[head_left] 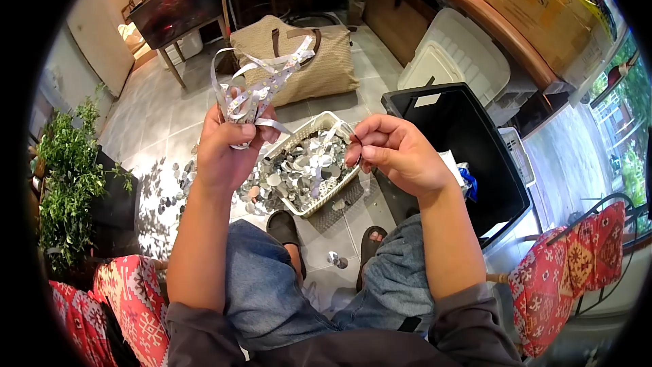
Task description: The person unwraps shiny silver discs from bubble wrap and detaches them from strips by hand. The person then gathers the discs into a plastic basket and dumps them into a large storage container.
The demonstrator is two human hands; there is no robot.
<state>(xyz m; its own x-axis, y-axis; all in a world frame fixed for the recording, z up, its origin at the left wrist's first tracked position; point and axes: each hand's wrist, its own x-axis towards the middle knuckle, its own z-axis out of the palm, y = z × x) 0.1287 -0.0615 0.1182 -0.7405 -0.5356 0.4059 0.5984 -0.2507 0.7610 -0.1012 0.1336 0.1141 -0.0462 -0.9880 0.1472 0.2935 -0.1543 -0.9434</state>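
White, dotted ribbon [261, 88] loops loosely above the left hand [234, 139], whose closed fingers and thumb clasp it.

So the outfit here is a dark grey top [380, 350] with short sleeves [472, 319], pretty faded blue jeans [261, 289] with some wrinkling, and dark open-toed slip-on sandals [283, 226], with both forearms totally bare.
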